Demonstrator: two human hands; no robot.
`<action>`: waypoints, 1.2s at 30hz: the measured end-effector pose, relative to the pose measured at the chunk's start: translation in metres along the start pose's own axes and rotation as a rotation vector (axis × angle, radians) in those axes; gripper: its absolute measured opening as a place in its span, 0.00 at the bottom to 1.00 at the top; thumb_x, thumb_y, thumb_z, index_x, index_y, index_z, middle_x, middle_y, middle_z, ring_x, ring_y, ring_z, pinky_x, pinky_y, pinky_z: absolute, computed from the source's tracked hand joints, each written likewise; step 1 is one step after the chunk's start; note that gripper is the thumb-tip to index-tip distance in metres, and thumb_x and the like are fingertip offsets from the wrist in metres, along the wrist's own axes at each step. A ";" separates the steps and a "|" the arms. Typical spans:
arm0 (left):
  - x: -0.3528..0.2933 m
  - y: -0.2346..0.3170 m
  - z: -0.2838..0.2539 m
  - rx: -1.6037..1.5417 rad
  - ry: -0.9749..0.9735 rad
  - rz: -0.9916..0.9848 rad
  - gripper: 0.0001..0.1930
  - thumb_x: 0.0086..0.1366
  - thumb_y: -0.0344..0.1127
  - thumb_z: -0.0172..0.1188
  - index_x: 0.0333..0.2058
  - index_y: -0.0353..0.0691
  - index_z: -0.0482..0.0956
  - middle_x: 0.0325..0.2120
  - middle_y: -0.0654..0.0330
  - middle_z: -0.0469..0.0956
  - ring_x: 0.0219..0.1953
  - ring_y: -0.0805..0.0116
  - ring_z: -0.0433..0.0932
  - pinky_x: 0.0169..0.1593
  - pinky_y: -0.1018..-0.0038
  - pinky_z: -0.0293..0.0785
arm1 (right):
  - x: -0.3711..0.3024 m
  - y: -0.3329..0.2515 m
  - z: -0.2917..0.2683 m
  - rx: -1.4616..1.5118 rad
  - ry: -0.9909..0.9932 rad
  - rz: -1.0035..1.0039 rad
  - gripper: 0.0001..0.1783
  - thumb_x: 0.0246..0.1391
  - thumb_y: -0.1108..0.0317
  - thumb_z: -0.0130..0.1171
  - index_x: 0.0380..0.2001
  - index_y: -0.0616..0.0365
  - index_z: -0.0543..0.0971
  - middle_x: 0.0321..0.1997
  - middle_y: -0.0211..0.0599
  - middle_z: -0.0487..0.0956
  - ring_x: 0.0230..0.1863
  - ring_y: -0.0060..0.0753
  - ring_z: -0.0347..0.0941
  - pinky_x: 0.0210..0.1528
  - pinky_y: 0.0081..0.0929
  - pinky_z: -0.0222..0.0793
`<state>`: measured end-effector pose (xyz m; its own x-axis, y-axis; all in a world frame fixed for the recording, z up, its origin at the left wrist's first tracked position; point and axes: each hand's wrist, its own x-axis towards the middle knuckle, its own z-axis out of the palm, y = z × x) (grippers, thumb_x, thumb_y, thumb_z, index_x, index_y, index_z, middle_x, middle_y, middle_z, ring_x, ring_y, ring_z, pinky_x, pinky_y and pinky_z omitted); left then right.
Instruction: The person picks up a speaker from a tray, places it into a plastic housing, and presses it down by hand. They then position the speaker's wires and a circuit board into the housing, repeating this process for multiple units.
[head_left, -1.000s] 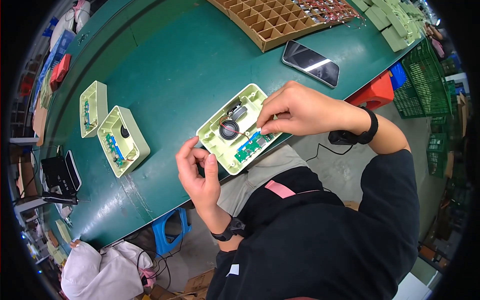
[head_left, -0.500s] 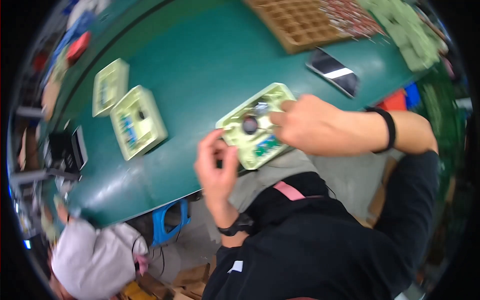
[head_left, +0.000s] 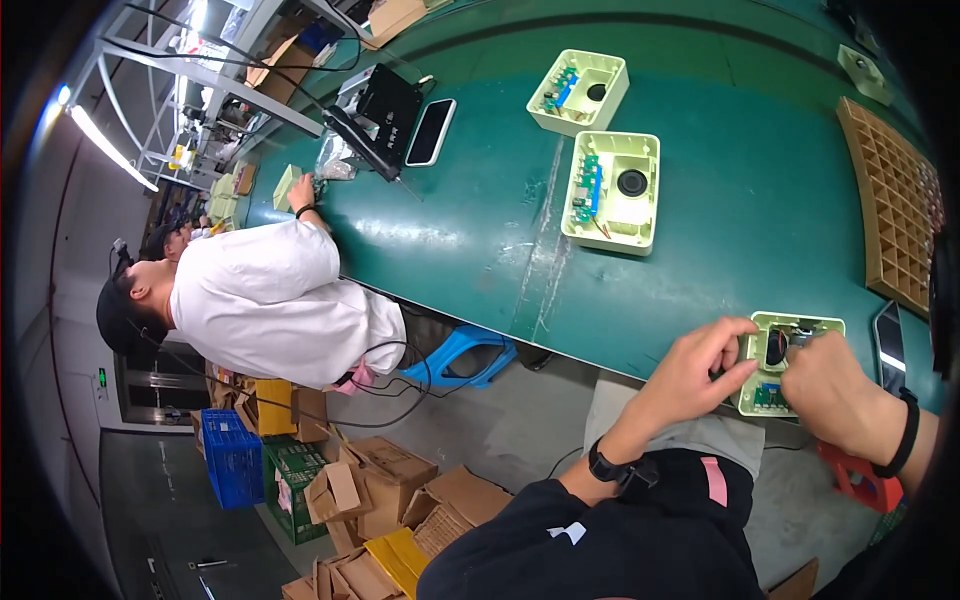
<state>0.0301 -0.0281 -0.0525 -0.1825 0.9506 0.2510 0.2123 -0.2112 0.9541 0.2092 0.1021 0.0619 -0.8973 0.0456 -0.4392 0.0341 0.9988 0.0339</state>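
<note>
A pale green plastic housing [head_left: 749, 401] lies at the table's near edge, at the right. Inside it are a round black speaker [head_left: 777, 346] and a green circuit board [head_left: 768, 396]. My left hand [head_left: 690, 378] curls against the housing's left side, index fingertip and thumb at its rim. Over the right part of the housing, my right hand [head_left: 832, 382] is closed, fingers pointing down into it. Whatever its fingertips pinch is hidden behind the hand.
Two similar open housings [head_left: 646, 190] [head_left: 612, 75] stand farther off on the green table [head_left: 470, 240]. A brown divided tray [head_left: 885, 200] and a phone [head_left: 889, 345] lie at the right. Left, a person in white [head_left: 260, 290] sits by a blue stool [head_left: 465, 358]. Cardboard boxes [head_left: 385, 480] cover floor behind.
The head view has swung to the left, so the housing and both hands now appear farther right and lower. Both hands remain at the same housing, the right one still closed over it.
</note>
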 end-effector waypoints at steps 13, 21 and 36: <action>0.001 0.000 -0.006 -0.083 -0.059 0.004 0.19 0.68 0.31 0.67 0.56 0.36 0.77 0.24 0.66 0.69 0.25 0.75 0.65 0.30 0.76 0.64 | -0.014 0.011 -0.013 0.467 0.133 -0.026 0.14 0.40 0.58 0.74 0.25 0.55 0.83 0.32 0.38 0.78 0.38 0.42 0.80 0.40 0.42 0.75; -0.002 0.003 -0.004 -0.088 0.074 -0.007 0.19 0.68 0.28 0.67 0.56 0.37 0.77 0.25 0.68 0.74 0.25 0.82 0.71 0.29 0.81 0.68 | 0.039 0.074 0.015 -0.291 0.567 0.231 0.29 0.42 0.49 0.74 0.43 0.58 0.84 0.45 0.44 0.81 0.45 0.46 0.80 0.60 0.48 0.71; 0.022 0.008 -0.092 0.449 0.464 -0.335 0.25 0.74 0.41 0.63 0.64 0.38 0.70 0.22 0.65 0.72 0.23 0.76 0.66 0.30 0.73 0.65 | -0.132 0.288 0.058 0.082 0.342 1.202 0.20 0.62 0.55 0.63 0.29 0.64 0.84 0.28 0.50 0.85 0.34 0.53 0.83 0.41 0.47 0.79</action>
<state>-0.0602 -0.0297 -0.0249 -0.6740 0.7325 0.0958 0.4291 0.2827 0.8579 0.3630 0.3847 0.0771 -0.3468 0.9339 0.0869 0.9260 0.3262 0.1900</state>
